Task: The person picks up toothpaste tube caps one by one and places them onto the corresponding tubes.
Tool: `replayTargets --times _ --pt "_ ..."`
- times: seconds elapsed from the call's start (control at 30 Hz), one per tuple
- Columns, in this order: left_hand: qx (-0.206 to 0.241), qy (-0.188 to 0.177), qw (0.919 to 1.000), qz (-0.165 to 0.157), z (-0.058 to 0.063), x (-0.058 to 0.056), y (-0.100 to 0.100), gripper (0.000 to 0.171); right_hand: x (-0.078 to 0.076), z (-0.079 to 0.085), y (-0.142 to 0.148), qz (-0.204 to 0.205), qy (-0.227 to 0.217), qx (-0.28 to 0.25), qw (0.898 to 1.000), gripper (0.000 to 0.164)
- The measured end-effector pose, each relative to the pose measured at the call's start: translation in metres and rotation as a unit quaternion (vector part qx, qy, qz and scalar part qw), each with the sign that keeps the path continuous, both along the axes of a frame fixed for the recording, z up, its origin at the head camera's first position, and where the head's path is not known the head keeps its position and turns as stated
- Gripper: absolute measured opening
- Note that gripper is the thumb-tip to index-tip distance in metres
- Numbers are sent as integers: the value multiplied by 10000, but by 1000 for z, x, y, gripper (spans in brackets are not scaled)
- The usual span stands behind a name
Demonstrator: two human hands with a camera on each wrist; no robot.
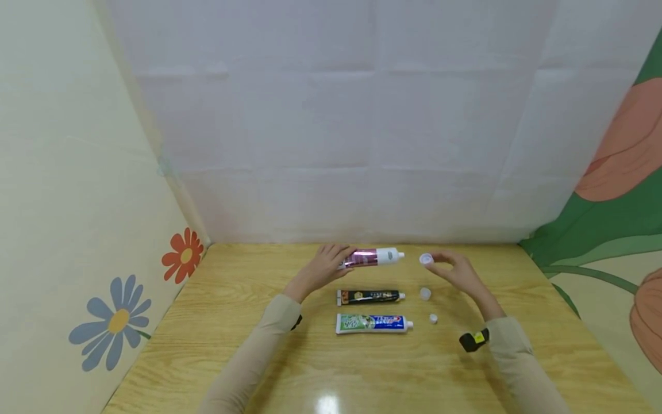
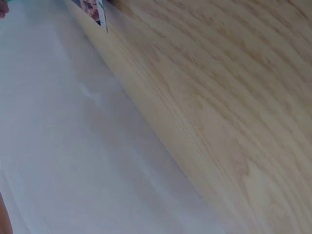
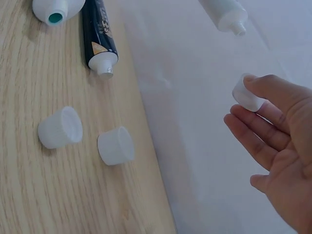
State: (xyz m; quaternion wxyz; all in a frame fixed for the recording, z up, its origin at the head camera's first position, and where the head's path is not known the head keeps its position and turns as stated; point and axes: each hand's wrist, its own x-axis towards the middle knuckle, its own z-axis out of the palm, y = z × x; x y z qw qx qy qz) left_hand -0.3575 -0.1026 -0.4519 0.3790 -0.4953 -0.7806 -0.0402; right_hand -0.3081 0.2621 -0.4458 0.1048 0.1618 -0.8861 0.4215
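Observation:
In the head view my left hand (image 1: 323, 265) grips the left end of a purple-and-white toothpaste tube (image 1: 366, 257), its uncapped nozzle pointing right. Across a small gap, my right hand (image 1: 460, 276) pinches a white screw cap (image 1: 426, 259) between thumb and fingers. The right wrist view shows that cap (image 3: 246, 95) held above the table, apart from the nozzle of the tube (image 3: 224, 13). Nearer to me lie a black toothpaste tube (image 1: 368, 296) and a green-and-blue toothpaste tube (image 1: 371, 324), both uncapped. Only bits of the left hand's fingers (image 2: 3, 9) show in the left wrist view.
Two white caps lie on the wooden table (image 1: 331, 368): one cap (image 1: 425, 294) right of the black tube, a smaller cap (image 1: 433, 318) right of the green-and-blue one. A white sheet (image 1: 341, 144) hangs behind the table, with flower-painted walls (image 1: 52, 201) at the sides.

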Motion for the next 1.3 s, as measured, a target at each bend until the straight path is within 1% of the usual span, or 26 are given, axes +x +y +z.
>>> replayTargets --times 0.13,0.3,0.47,0.57,0.63,0.83,0.9,1.0,1.1,1.3 --pt "160 101 9997 -125 2 1 -1 65 3 4 -4 33 7 -22 10000 37" --pt "333 220 9986 -338 6 4 -1 67 5 7 -5 25 -17 -84 10000 40" --pt "401 272 9983 -338 11 8 -2 63 7 10 -6 76 10 -250 9997 41" --pt "448 274 9981 -338 13 10 -2 60 10 12 -7 92 46 -196 9998 41" --pt "486 281 9978 -348 15 12 -3 59 14 17 -10 102 80 -170 9998 40" --pt "554 276 9973 -391 18 14 -5 61 34 41 -24 174 303 -169 9992 36" --pt "552 275 9972 -411 19 15 -6 60 39 46 -27 159 298 -117 9994 36" --pt "558 311 9968 -478 21 17 -6 58 42 49 -28 153 262 -80 9995 36" --pt "551 432 9960 -557 24 18 -6 57 42 50 -28 225 230 -128 9994 37" --pt "553 584 9947 -638 29 21 -6 60 45 54 -30 387 449 -184 9981 36"
